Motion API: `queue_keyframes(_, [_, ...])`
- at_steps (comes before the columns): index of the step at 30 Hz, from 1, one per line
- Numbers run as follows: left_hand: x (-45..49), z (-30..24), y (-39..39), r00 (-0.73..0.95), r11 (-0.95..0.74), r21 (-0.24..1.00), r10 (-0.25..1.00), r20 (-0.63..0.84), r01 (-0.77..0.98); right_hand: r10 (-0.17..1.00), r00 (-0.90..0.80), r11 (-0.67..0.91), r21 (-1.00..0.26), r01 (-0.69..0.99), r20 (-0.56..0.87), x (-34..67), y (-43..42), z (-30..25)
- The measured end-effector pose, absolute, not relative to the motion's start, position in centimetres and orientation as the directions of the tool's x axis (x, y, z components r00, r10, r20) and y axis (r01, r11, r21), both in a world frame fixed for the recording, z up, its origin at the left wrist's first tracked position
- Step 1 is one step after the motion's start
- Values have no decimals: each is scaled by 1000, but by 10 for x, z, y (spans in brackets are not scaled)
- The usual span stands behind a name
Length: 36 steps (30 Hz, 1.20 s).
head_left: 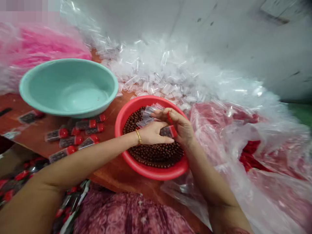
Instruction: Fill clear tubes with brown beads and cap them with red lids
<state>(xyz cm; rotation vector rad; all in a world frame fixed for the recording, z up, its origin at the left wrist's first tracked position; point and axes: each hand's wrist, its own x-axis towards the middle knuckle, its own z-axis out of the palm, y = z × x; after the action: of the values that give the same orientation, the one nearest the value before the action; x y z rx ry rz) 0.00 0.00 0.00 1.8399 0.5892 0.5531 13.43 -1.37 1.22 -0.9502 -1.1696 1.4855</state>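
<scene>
Both hands meet over a round red plastic bowl (136,167) of small glossy brown beads (156,154). The left hand (153,133) and right hand (181,126) pinch one clear, red-capped tube (168,131), its long axis lying roughly level, cap to the right. The left also grips several empty clear tubes (147,115). About eight filled tubes (73,138) lie on the wooden bench (109,175) by one smooth teal basin (69,86).

Teal basin (69,86) seemingly open; tube heap (156,71) blocks behind.
</scene>
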Motion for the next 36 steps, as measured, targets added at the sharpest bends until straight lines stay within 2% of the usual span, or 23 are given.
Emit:
queue_keyframes(3, [-8,0,2,728,-139,983,685,7,120,989,-18,147,-989,-12,148,148,-22,8])
queue_keyframes(6, [-9,-3,3,711,-1,996,700,-62,87,953,-5,286,-894,345,303,158,-34,9])
queue_keyframes(9, [-5,-8,4,698,-5,998,715,-35,56,912,-175,387,-637,667,372,161,-44,14])
queue_keyframes(12, [-4,-12,4,655,-122,991,754,51,63,896,-264,394,-365,844,356,156,-46,15])
queue_keyframes(14, [-5,-13,4,641,-177,977,765,63,116,906,-240,349,-295,889,347,150,-45,9])
queue_keyframes(20, [-8,-11,2,637,-265,937,768,62,228,827,-200,377,-254,891,525,138,-45,-11])
queue_keyframes(24, [-4,-7,-1,613,-353,894,781,121,274,816,-209,385,-237,892,540,140,-47,-11])
queue_keyframes(32, [-4,-10,1,610,-392,903,764,213,176,701,-279,432,-79,899,656,140,-42,-17])
queue_keyframes(34, [-4,-13,4,604,-378,905,773,193,195,705,-283,433,-79,898,650,139,-39,-18])
queue_keyframes(36, [-4,-12,6,590,-376,895,788,174,238,754,-259,414,-130,901,604,137,-39,-17])
